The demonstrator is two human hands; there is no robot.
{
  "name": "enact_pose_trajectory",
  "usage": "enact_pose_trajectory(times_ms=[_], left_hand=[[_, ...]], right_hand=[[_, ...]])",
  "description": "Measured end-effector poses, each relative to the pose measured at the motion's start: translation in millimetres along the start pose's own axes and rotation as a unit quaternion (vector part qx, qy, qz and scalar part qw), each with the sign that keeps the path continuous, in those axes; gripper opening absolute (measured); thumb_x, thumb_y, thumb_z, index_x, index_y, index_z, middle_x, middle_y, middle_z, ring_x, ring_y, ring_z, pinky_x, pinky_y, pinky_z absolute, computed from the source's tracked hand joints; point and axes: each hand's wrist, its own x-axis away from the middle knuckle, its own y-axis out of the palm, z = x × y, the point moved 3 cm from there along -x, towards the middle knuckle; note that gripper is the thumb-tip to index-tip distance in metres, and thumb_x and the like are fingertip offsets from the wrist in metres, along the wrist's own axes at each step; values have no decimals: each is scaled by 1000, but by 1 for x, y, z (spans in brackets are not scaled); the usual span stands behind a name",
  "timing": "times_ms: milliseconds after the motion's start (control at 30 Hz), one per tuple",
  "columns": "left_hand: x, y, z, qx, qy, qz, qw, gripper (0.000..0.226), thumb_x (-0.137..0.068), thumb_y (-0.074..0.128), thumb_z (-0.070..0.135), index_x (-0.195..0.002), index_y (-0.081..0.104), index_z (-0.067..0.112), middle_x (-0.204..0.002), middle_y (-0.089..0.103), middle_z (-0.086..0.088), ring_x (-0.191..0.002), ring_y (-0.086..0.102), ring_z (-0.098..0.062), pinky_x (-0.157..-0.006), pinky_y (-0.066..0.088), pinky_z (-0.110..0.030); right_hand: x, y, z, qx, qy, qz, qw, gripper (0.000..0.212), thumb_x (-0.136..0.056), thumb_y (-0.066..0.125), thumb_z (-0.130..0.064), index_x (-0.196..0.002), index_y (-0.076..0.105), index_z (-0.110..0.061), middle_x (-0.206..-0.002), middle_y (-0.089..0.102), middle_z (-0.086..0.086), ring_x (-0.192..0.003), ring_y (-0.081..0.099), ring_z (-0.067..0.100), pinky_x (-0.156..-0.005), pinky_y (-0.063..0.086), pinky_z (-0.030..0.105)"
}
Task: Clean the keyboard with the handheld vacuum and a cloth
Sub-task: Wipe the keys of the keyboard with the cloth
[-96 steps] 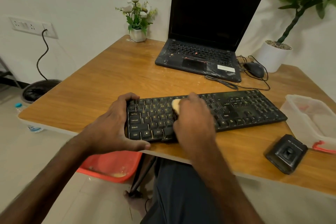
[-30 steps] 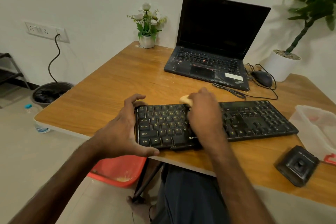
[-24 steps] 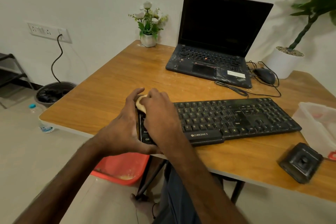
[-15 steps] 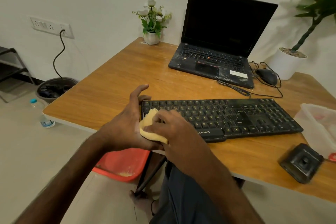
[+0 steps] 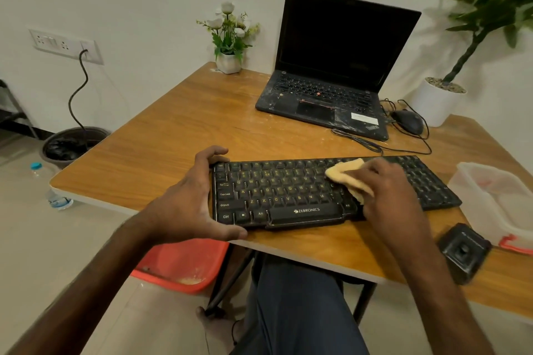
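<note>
A black keyboard (image 5: pixel 282 193) lies along the near edge of the wooden desk (image 5: pixel 178 135). My left hand (image 5: pixel 187 199) clamps its left end, thumb on the front edge and fingers over the back corner. My right hand (image 5: pixel 386 184) presses a folded yellow cloth (image 5: pixel 344 174) onto the keys right of centre. The cloth sticks out to the left of my fingers. A small black square device (image 5: pixel 464 249), possibly the handheld vacuum, sits at the desk's front right edge, untouched.
An open black laptop (image 5: pixel 331 75) stands behind the keyboard, with a mouse (image 5: pixel 408 121) and cables to its right. A clear plastic box (image 5: pixel 499 202) is at the right edge. Flower pot (image 5: pixel 229 62) far corner, big plant pot (image 5: pixel 435 101). Red bin (image 5: pixel 178 265) under the desk.
My right hand has swept the cloth from the keyboard's left front corner across to the keys right of centre. My left hand keeps holding the left end.
</note>
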Motion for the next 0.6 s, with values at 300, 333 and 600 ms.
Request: enact_pose_trajectory(times_ms=[300,333,600], left_hand=[[0,-3,0,0,-6,1,1000,134,-42,89,66,-142,3,50,-140,30,32,-125,42,15,-108,42,-23],[0,-3,0,2,-7,1,1000,133,-42,89,66,-141,3,51,-140,30,32,-126,42,14,-109,42,-23],[-2,0,-1,0,-7,-2,1000,132,-41,88,68,-141,4,51,-138,31,33,-126,43,12,-110,43,-27]], right_hand=[[5,13,-70,9,-140,-58,988,51,-89,62,-4,-137,57,-22,-128,51,-1,-119,41,16,-101,43,34],[-3,11,-57,29,-114,-54,992,50,-90,61,-7,-137,56,-22,-129,50,-1,-120,41,16,-103,41,34],[-56,8,-17,65,120,5,991,22,-91,65,-17,-112,65,-9,-115,58,10,-107,53,22,-95,47,37]])
